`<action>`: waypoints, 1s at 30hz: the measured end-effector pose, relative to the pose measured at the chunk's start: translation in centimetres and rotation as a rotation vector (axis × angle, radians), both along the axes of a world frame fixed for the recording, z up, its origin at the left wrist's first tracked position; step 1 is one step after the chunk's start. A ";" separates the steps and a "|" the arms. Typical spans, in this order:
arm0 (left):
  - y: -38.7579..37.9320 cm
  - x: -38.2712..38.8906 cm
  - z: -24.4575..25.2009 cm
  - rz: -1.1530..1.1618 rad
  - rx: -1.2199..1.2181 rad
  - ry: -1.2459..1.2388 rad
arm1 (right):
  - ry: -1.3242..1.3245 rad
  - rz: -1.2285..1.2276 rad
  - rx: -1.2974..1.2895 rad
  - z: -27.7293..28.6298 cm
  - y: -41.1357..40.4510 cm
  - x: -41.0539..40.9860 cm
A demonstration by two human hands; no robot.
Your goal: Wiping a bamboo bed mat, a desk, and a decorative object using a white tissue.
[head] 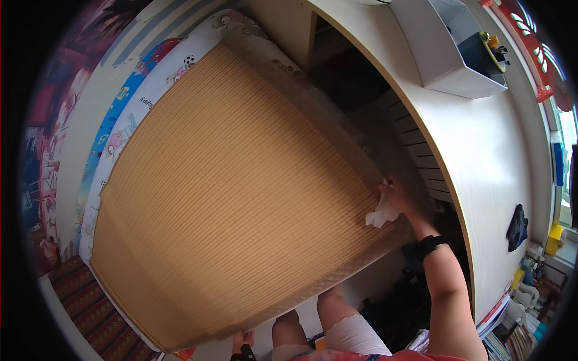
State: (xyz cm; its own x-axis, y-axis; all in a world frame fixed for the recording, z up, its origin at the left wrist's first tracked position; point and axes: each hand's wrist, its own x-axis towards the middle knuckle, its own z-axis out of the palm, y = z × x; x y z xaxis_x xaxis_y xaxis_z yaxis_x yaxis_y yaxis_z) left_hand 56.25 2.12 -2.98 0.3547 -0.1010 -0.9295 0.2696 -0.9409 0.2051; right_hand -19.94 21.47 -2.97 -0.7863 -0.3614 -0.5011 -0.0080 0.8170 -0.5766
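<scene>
A woven mat (235, 189) with a darker border covers a bed, over a white printed sheet (122, 135) that shows along the left side. At the mat's right corner, my right hand (395, 196) grips a crumpled white cloth or tissue (381, 214), part of which rests on the mat. My left hand (244, 340) is low in the picture, close to the mat's near edge; its fingers are partly hidden, and whether it touches the edge cannot be told.
A pale desk (456, 135) curves along the right, bearing a white box (451, 74) and a dark crumpled item (517, 228). Books (501, 338) stand at the lower right. A patterned red-brown textile (90, 311) lies lower left. Dark space shows between bed and desk.
</scene>
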 end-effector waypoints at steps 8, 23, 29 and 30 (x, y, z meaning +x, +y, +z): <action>4.4 -6.9 0.9 -0.136 -0.113 0.257 | 0.329 0.051 0.334 3.3 1.3 -4.1; 2.0 -1.4 -1.0 0.311 -0.268 -0.056 | 0.491 0.135 0.342 -5.7 5.9 -5.8; 2.5 -2.7 -1.1 0.177 -0.298 0.193 | 0.461 0.397 0.570 -8.5 0.8 -6.0; 1.8 -4.1 -0.9 0.087 -0.276 0.236 | 0.425 0.495 0.714 -6.4 -1.1 -4.6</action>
